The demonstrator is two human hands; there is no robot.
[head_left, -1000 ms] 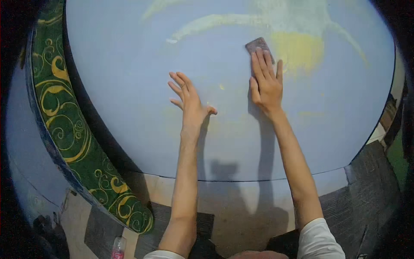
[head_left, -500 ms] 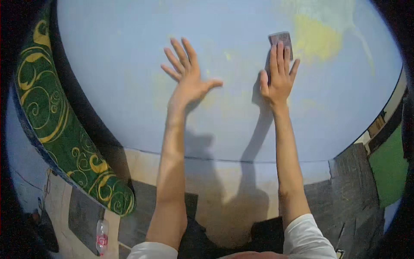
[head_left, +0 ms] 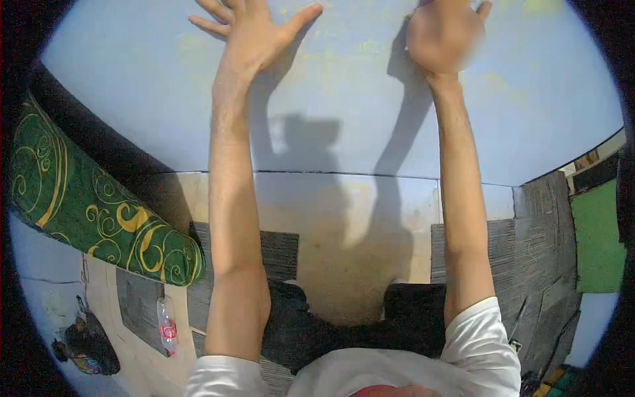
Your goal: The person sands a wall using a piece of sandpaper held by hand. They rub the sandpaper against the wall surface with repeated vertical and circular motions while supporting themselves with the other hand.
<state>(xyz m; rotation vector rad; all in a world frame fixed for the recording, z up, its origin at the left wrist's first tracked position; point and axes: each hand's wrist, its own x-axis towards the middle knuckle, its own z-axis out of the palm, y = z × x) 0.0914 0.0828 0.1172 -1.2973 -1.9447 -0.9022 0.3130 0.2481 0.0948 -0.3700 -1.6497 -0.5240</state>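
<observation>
A pale blue wall (head_left: 317,79) with faint yellow patches fills the upper part of the view. My left hand (head_left: 248,36) lies against it, open, thumb and fingers spread; some fingertips run past the top edge. To its right, my right hand (head_left: 446,36) is also up at the wall. A round blur covers most of that hand, and its fingers run out at the top, with one fingertip showing at its right side. The small grey-brown sheet seen under it earlier cannot be made out now. Both arms are stretched out and cast shadows on the wall.
A rolled green cushion or mat (head_left: 112,205) with gold swirls leans at the left. A clear plastic bottle (head_left: 167,324) lies on the floor near a dark bag (head_left: 92,344). Dark grey ribbed mats (head_left: 542,251) cover parts of the floor; a green panel (head_left: 598,241) stands at right.
The view has tilted down, so the wall and both hands sit higher in it. The right hand, flat on a grey-brown sheet before, is now blurred. The left hand stays spread.
</observation>
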